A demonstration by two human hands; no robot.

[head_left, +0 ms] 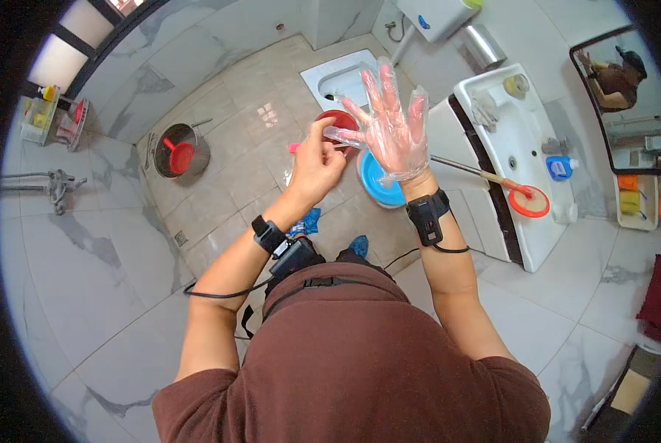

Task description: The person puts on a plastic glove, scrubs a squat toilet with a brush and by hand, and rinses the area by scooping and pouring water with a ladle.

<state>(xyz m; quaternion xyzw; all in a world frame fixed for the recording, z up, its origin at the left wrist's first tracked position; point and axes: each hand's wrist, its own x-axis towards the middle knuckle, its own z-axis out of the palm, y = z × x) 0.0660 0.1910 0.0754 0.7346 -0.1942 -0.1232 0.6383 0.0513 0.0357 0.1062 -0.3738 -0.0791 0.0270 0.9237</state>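
My right hand [395, 133] is raised in front of me inside a clear disposable plastic glove [400, 168], its fingers spread wide. The loose cuff of the glove gathers at the wrist. My bare left hand [317, 164] is beside it, thumb and index finger closed on the film at the glove's thumb end. Beyond the hands, partly hidden by them, are a red basin [338, 118] and a blue basin [378, 181] on the floor. Each wrist carries a black strapped device.
A squat toilet [338, 74] is set in the tiled floor ahead. On the left stands a metal bucket [197, 148] with a red dipper [180, 156]. The white sink [521, 140] on the right holds a long-handled red plunger [528, 201] and a blue bottle [559, 168].
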